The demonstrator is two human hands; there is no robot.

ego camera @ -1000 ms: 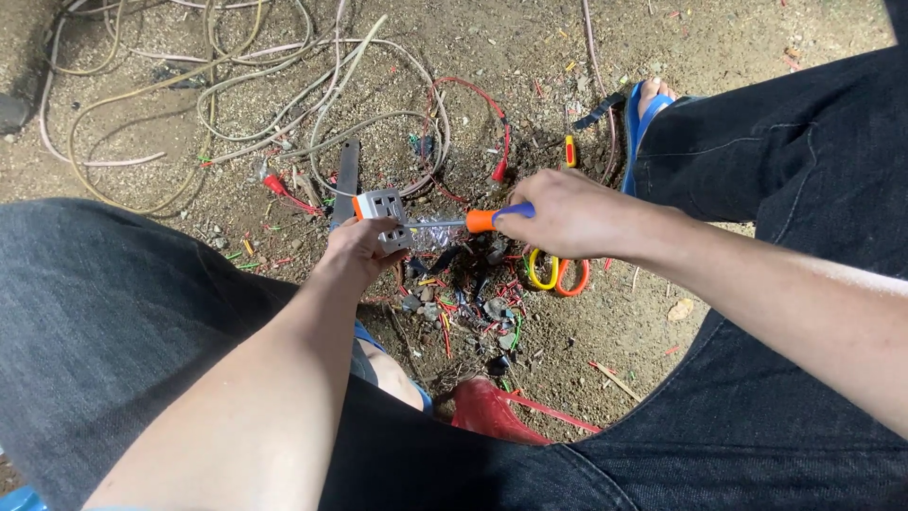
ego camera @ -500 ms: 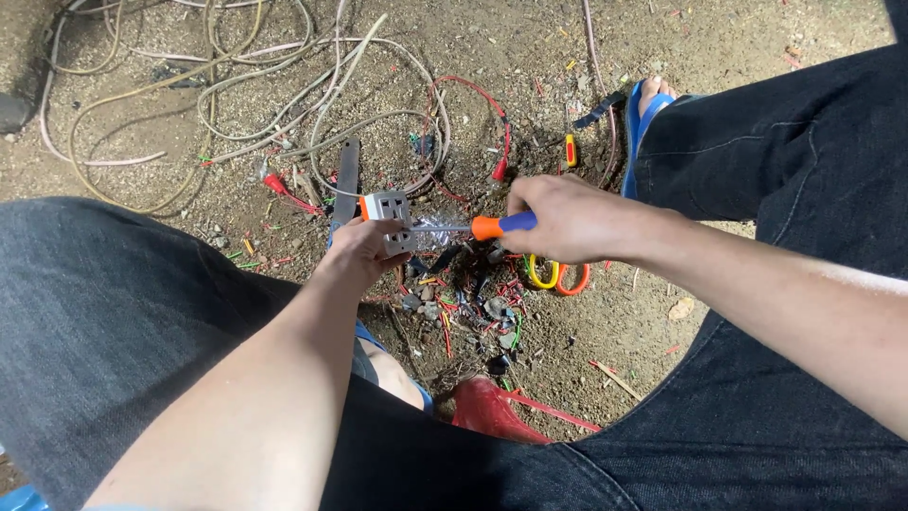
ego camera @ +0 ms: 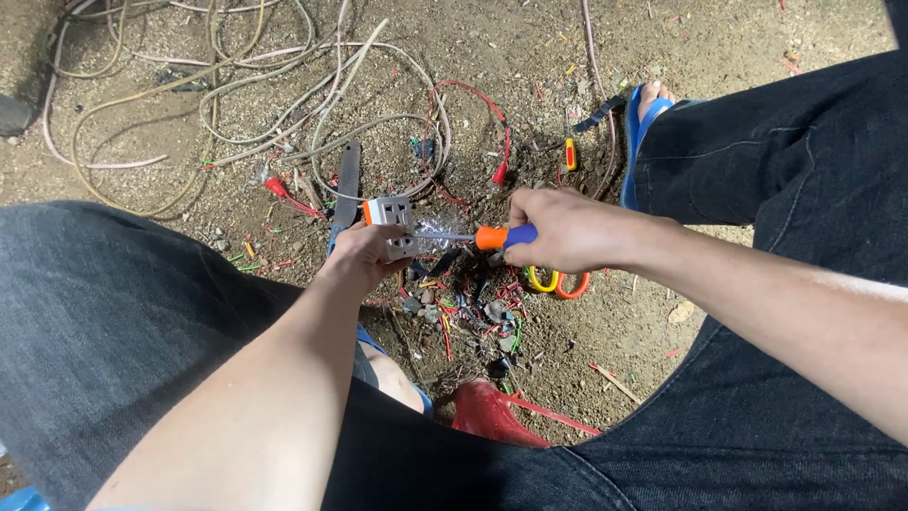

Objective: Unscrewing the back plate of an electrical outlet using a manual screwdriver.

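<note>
- Looking down from the head view, the left hand [ego camera: 364, 254] has its fingers clamped round a small white electrical socket [ego camera: 392, 225] with grey faces, held just above the dirt ground [ego camera: 738, 38] between the person's knees.
- The right hand [ego camera: 563, 230] has its fingers wrapped tight on the handle of a screwdriver [ego camera: 478, 237], orange at the collar and blue under the palm.
- The screwdriver's long axis lies nearly level across the view, handle to the right and thin metal shaft pointing left; its tip meets the right side of the socket.
- The socket sits with its broad face turned up toward the camera, and an orange part shows at its upper left corner.
- Directly below both hands lies a pile of wire scraps [ego camera: 473, 312] in red, green and grey.
- Scissors with yellow and orange loops [ego camera: 558, 282] lie on the ground just under the right hand, partly hidden by it.
- A flat dark metal blade [ego camera: 347, 180] lies beyond the left hand, running roughly away from the camera.
- Tangled pale cables [ego camera: 236, 85] spread across the upper left ground, with a red wire [ego camera: 473, 95] looping near them.
- A blue sandal [ego camera: 636, 142] on a foot sits at the upper right beside a dark trouser leg.
- A red object [ego camera: 492, 416] lies near the bottom centre, half covered by the trousers.
</note>
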